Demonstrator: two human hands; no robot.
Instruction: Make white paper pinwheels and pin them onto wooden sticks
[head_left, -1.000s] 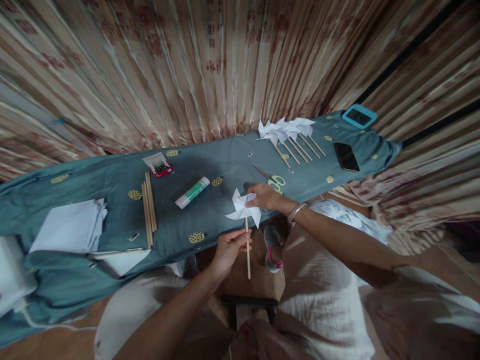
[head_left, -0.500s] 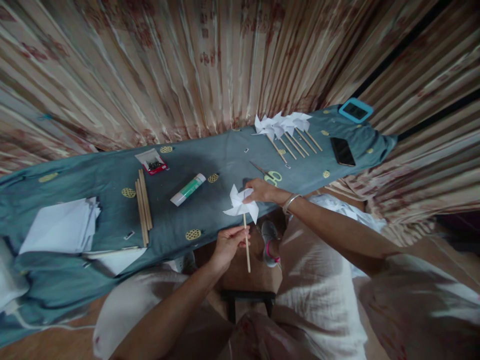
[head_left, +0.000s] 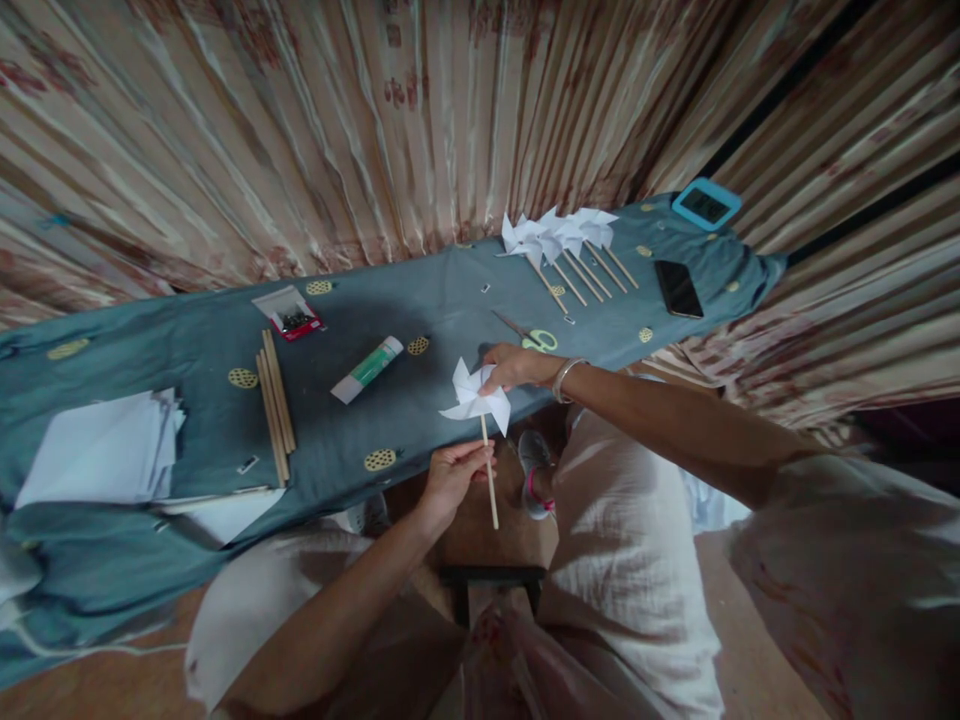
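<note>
Long, narrow worktop (head_left: 442, 300), draped in teal cloth (head_left: 157, 345) with yellow pineapple prints. Glue stick (head_left: 367, 370) lying aslant. Left of glue stick: bare wooden sticks (head_left: 280, 400) side by side; farther left, stack of white paper (head_left: 97, 450). Left of glue stick but nearer: white sheet (head_left: 240, 517) at front edge. Beyond glue stick, leftward: open red box (head_left: 292, 318), small dark pieces inside. Right of glue stick: green-handled scissors (head_left: 540, 340); farther right, overlapping white pinwheels (head_left: 559, 238), black phone (head_left: 679, 290), blue-framed device (head_left: 706, 204) farthest.
</note>
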